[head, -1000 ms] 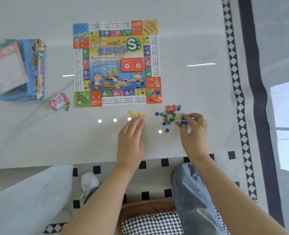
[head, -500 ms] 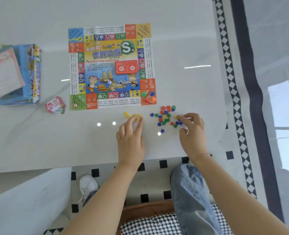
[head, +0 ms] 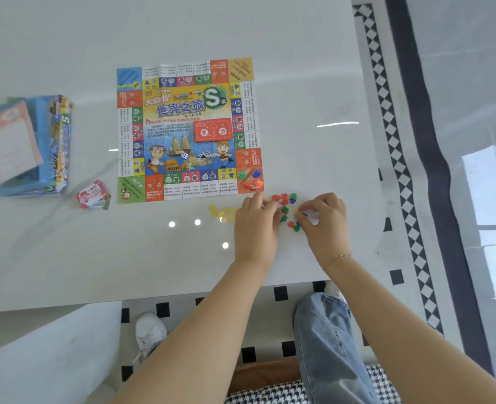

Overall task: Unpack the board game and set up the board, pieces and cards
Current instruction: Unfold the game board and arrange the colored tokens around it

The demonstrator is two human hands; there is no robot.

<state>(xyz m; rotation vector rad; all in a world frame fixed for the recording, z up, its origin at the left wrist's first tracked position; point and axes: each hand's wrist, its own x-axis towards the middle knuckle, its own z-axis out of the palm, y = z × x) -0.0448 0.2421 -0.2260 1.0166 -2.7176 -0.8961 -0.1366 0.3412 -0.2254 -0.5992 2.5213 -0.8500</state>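
Landmark: game board (head: 188,129), flat on white table (head: 66,243). Far left of board: open blue box (head: 51,147), paper sheet on top. Just off board's lower-left corner: small card stack (head: 93,195). Below board's bottom edge: yellow pieces (head: 222,212), then left hand (head: 255,225), fingers curled onto mixed red, green, blue pieces (head: 286,209); what it holds cannot be told. Right hand (head: 325,220) pinches a yellow piece. Bare tabletop right of board; table edge near wrists.
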